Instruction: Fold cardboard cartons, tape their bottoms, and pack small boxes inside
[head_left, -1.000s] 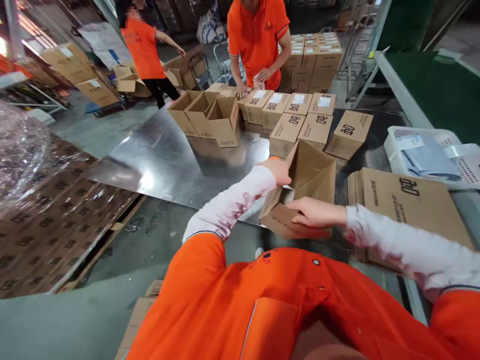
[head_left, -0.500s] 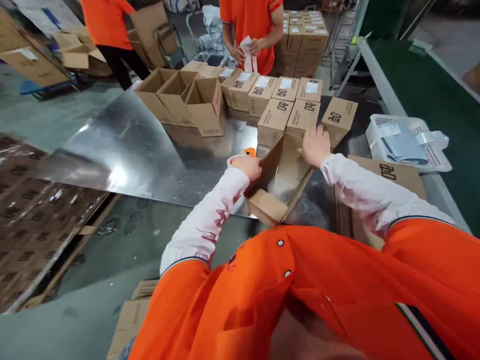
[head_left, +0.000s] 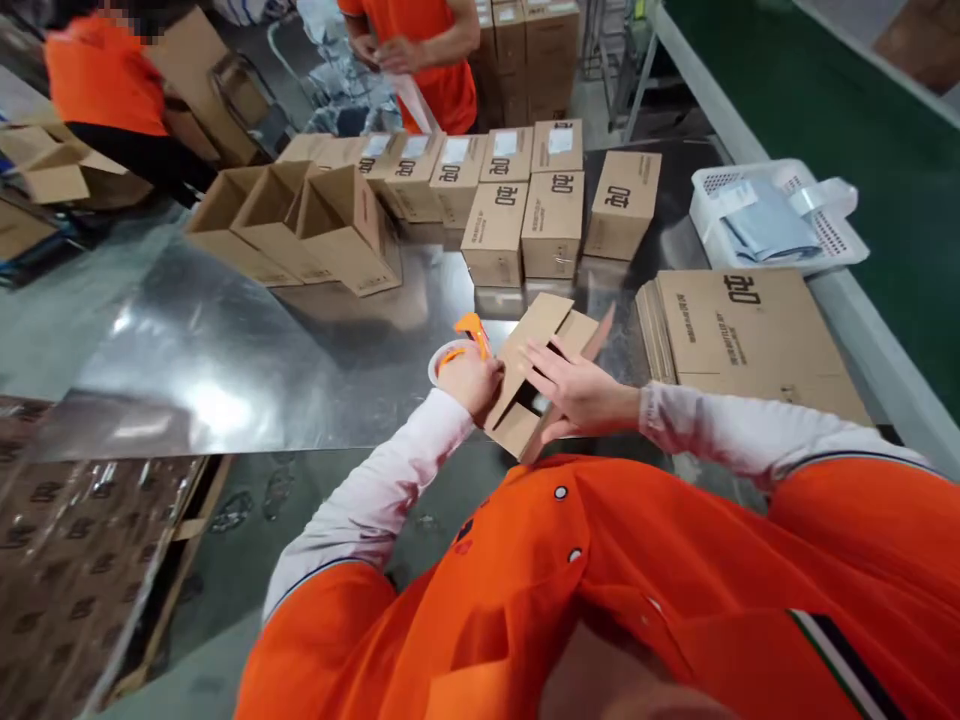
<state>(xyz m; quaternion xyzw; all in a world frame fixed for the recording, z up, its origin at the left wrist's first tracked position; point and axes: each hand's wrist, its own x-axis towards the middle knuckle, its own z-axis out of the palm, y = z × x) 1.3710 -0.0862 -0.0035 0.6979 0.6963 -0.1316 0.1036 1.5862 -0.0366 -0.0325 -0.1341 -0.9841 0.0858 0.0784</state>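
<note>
- Turned since the earlier frame: head view now presents the carton (head_left: 536, 320) with flaps partly folded over, where its wide mouth faced upward. Right hand (head_left: 589, 395) has moved from the far rim onto these flaps.
- Significance, as judged: closing of this face is under way but incomplete; dark gaps remain between the flaps.
- Carton location: between both hands, tilted, at the near edge of the metal table (head_left: 315, 380). Whether it bears on the table cannot be told.
- Left hand (head_left: 466, 385): fingers curled round the orange tape dispenser (head_left: 472, 328), knuckles beside the carton's side.
- Right hand: fingers spread across the flaps, thumb apart from them near the lower edge.
- Surface: three open-topped cartons (head_left: 337, 240) at left; closed cartons (head_left: 491, 230) beyond the hands; flattened cartons (head_left: 750, 330) stacked at right. White basket (head_left: 825, 262) behind that stack contains a folded blue item (head_left: 772, 225).
- Room: green conveyor (head_left: 862, 130) at far right; a co-worker (head_left: 442, 85) across the table handling a white strip (head_left: 416, 100); plastic-wrapped cartons (head_left: 67, 540) at lower left.
</note>
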